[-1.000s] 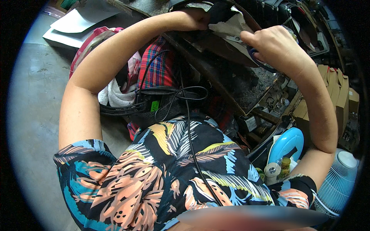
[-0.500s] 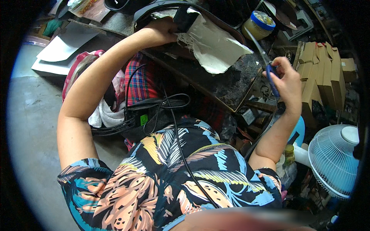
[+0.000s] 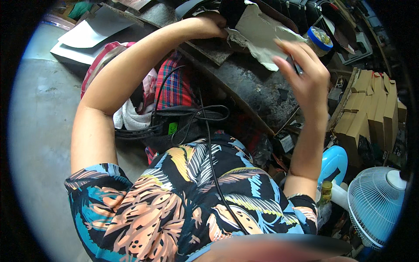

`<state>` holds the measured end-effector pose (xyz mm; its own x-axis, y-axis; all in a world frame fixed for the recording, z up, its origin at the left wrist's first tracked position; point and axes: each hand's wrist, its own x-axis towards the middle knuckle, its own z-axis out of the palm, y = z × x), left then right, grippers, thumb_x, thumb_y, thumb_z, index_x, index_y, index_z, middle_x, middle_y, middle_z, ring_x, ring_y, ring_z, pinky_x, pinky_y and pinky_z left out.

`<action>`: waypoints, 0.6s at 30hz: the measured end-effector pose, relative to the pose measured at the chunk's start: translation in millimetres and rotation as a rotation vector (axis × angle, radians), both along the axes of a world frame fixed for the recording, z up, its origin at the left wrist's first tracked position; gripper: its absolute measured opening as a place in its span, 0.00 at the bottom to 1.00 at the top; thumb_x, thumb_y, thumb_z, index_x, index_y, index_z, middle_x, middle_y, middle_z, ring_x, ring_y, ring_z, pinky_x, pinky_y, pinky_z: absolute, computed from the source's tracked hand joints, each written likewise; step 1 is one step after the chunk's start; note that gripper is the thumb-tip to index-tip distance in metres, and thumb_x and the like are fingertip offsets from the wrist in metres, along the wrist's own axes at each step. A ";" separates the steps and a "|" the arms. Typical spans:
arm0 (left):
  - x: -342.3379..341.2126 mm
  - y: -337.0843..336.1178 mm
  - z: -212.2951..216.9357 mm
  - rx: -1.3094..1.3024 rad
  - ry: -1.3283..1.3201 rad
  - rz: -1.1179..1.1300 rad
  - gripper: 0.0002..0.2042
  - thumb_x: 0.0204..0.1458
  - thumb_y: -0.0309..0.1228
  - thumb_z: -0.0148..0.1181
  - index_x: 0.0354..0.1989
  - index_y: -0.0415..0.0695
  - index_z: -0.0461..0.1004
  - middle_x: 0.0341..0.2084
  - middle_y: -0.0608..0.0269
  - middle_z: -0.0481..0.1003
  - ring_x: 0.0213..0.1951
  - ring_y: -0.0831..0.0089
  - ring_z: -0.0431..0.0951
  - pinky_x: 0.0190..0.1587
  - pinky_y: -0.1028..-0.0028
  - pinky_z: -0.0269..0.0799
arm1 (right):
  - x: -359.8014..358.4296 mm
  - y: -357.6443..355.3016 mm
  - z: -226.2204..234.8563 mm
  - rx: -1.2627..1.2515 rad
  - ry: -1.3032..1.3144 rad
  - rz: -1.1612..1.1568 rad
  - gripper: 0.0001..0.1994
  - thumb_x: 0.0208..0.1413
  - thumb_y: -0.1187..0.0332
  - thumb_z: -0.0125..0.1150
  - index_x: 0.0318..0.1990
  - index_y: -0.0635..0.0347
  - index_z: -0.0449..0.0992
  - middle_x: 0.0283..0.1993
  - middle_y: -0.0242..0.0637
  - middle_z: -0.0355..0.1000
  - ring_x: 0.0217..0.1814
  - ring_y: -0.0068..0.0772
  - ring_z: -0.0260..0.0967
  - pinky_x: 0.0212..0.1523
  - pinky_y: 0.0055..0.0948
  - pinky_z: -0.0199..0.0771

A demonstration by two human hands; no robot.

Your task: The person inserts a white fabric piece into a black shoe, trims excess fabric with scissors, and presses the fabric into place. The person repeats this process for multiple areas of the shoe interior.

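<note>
Curling its fingers at 12 o'clock of the view, the left hand (image 3: 211,25) meets the frayed end of an off-white cloth (image 3: 264,32); its fingertips are turned away, so I cannot tell what they pinch. The cloth, ragged along its edges, lies at 1 o'clock against a dark curved piece (image 3: 230,12), above the blackened, scuffed surface (image 3: 262,98). At 2 o'clock the right hand (image 3: 305,65) reaches up beside the cloth's near edge, forefinger stretched forward, thumb set apart from it. A small dark part of the scissors (image 3: 298,68) shows between them; the rest is hidden or blurred, and I cannot tell how firmly they are held.

Just beyond the right hand, also toward 2 o'clock, stands a clear jar with a blue rim (image 3: 321,38). Flat brown cardboard boxes (image 3: 365,109) stand at 3 o'clock. At 4 o'clock are a fan with a white wire cage (image 3: 377,205) and, nearer the person's sleeve, a yellow-capped bottle (image 3: 325,192). Red tartan fabric (image 3: 168,89) sits at 11 o'clock, below the left forearm, with a white towel (image 3: 129,115) toward 9 o'clock. White sheets (image 3: 94,30) lie at 10 o'clock.
</note>
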<state>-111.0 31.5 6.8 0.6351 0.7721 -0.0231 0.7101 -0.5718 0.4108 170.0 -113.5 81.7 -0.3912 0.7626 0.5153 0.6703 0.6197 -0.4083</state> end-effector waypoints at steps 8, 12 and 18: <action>-0.6 14.0 -2.3 -0.207 -0.015 -0.010 0.16 0.49 0.40 0.62 0.36 0.38 0.80 0.31 0.50 0.79 0.32 0.60 0.78 0.37 0.64 0.72 | -74.1 69.3 -74.5 0.156 -0.168 0.065 0.10 0.47 0.63 0.70 0.35 0.55 0.83 0.43 0.34 0.78 0.50 0.40 0.75 0.48 0.37 0.77; -1.4 23.4 -16.6 -0.324 -0.058 0.051 0.14 0.51 0.38 0.60 0.36 0.38 0.79 0.28 0.55 0.78 0.27 0.65 0.75 0.32 0.68 0.71 | -68.6 64.5 -82.9 0.256 -0.134 0.127 0.04 0.46 0.68 0.68 0.30 0.54 0.82 0.41 0.30 0.78 0.48 0.35 0.74 0.43 0.34 0.79; 6.7 35.3 -37.1 -0.252 -0.020 -0.014 0.15 0.53 0.39 0.59 0.36 0.37 0.79 0.27 0.54 0.78 0.28 0.65 0.76 0.33 0.68 0.71 | -63.7 69.8 -83.5 0.144 -0.107 0.227 0.08 0.48 0.74 0.67 0.37 0.60 0.83 0.45 0.36 0.80 0.47 0.38 0.76 0.48 0.35 0.77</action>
<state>-104.2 66.8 -30.3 0.6476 0.7349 -0.2011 0.6934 -0.4590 0.5554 106.3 -43.7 -1.8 -0.6017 0.5709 0.5586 0.5420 0.8056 -0.2394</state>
